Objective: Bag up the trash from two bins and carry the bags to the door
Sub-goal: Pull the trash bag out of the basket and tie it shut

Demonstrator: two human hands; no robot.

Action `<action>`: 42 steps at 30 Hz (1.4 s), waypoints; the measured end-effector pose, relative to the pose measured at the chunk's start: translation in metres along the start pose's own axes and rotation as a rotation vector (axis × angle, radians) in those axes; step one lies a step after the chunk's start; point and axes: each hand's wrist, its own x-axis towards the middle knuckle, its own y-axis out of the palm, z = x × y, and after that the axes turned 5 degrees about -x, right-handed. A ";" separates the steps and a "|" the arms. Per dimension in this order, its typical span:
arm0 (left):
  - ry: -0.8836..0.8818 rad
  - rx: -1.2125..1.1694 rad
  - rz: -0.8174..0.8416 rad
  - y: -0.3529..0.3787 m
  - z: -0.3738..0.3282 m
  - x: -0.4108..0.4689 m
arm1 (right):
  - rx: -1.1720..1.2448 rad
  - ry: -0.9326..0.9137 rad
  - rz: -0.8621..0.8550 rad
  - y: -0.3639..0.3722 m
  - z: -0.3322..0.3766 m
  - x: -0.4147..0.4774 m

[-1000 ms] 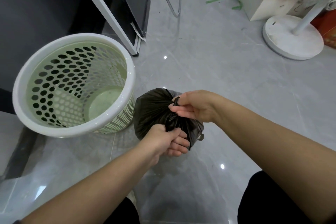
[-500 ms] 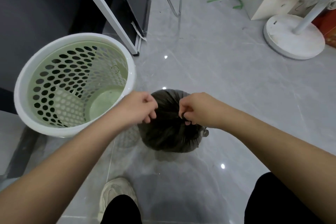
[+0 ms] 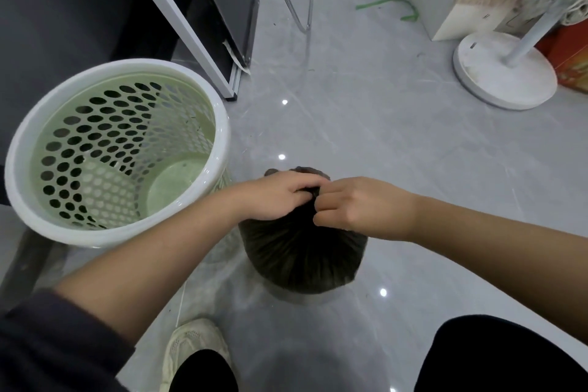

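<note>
Both hands pinch the gathered neck of the black trash bag [image 3: 302,251] at its top: the left hand [image 3: 280,197] has its grip closed over the bunched plastic from one side, and the right hand [image 3: 353,205] has its grip closed on the same bunch from the other, fingertips meeting over the knot point. The bag sits on the grey floor [image 3: 397,153], full and rounded, its pleats running up into the fingers. It stands just beside the pale green perforated bin [image 3: 19,149], on the side nearer the person's legs, and that bin looks bare inside, with no liner and no trash showing.

By my reading this is the tying step for the first bag, with carrying to the door not yet begun, and no second bin shows in this view.

Several things could go wrong from here. The plastic is thin and stretched tight over a bulging load, so a hard pull on the neck could tear it or let a tail slip out of the fingers. A loose knot would open once the bag is lifted by its top. The glossy floor looks slick, so the bag may slide away from the bin under sideways tugging. A pale shoe [image 3: 194,350] sits near the bag.
</note>
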 end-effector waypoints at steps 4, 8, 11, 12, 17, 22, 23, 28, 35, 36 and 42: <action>-0.122 -0.339 0.007 -0.001 -0.002 0.001 | -0.029 -0.040 -0.058 0.002 -0.010 0.001; -0.133 -0.635 -0.170 0.003 -0.001 -0.003 | 0.001 -0.024 -0.119 -0.001 -0.013 0.007; -0.124 -0.728 -0.359 0.006 0.001 -0.007 | 0.092 0.078 -0.172 -0.001 -0.010 0.009; -0.119 -0.712 -0.408 0.007 0.003 -0.009 | 0.163 0.159 -0.186 -0.001 -0.008 0.009; -0.073 -0.604 -0.618 0.015 0.000 -0.018 | 0.544 0.514 -0.294 0.011 -0.003 0.007; -0.060 -0.636 -0.867 0.019 -0.006 -0.021 | 0.987 0.897 -0.435 0.013 0.006 0.019; -0.059 -0.668 -0.905 0.019 -0.008 -0.022 | 1.016 0.931 -0.459 0.013 0.008 0.022; -0.036 -0.880 -0.938 0.017 -0.020 -0.025 | 1.049 1.040 -0.539 0.016 0.014 0.034; -0.064 -1.098 -0.974 0.016 -0.020 -0.031 | 1.077 1.164 -0.684 0.014 0.015 0.041; -0.087 -0.917 -1.049 0.020 -0.017 -0.032 | 1.085 1.190 -0.689 0.014 0.014 0.041; -0.023 0.009 -1.056 0.046 -0.010 -0.031 | 1.049 1.259 -0.622 0.013 0.013 0.043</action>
